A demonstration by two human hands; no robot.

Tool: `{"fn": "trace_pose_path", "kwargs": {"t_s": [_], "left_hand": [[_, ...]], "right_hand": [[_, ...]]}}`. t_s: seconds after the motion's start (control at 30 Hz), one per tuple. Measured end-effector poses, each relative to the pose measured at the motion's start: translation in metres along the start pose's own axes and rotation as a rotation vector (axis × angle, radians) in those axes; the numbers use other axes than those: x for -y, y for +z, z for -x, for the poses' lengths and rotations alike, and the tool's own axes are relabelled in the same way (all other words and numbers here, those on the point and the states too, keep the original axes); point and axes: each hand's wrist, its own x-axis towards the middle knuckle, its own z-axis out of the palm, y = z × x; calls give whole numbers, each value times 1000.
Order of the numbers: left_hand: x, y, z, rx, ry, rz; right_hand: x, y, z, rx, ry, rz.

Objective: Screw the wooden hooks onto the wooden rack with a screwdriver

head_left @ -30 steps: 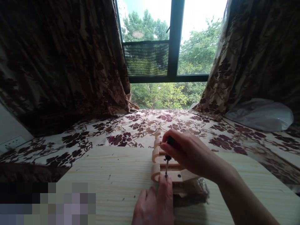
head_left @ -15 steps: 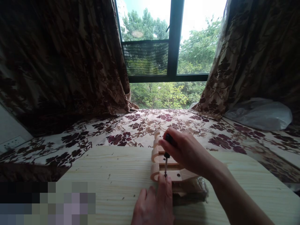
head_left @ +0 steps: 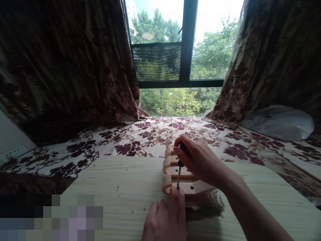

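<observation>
My right hand (head_left: 197, 157) is wrapped round the black handle of a screwdriver (head_left: 179, 169), held nearly upright. Its tip meets a screw spot on the nearest slat of a pale wooden piece (head_left: 185, 188) with curled left ends and dark holes. Just below the tip, my left hand (head_left: 167, 214) presses its index and middle fingertips against that slat's near edge; whether they pinch the screw is hidden. Under the wooden piece lies a clear plastic-wrapped bundle (head_left: 217, 202).
The light wooden tabletop (head_left: 100, 187) carries small dark marks on its left half. Behind it, a flowered cloth (head_left: 155, 134) covers the window ledge. A white plastic bag (head_left: 278, 122) lies at the right, curtains (head_left: 105, 67) flank the window, and a socket panel (head_left: 15, 152) is at far left.
The screwdriver handle and my right hand have shifted very slightly, the handle leaning a little more to the right. My left hand stays at the same slat.
</observation>
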Motion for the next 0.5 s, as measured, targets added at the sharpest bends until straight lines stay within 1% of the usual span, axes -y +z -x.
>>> {"fn": "trace_pose_path", "kwargs": {"t_s": [0.1,0.3,0.4,0.5], "left_hand": [[0,0,0,2,0,-3],[0,4,1,2,8,19],[-1,6,2,-5,11,29],[-1,5,2,19,0,16]], "right_hand": [[1,-3,1,14,-19,-1],[4,-7,2,44,-116,-24],[2,-6,2,41,-100,-7],[1,-7,3,37,-71,1]]}}
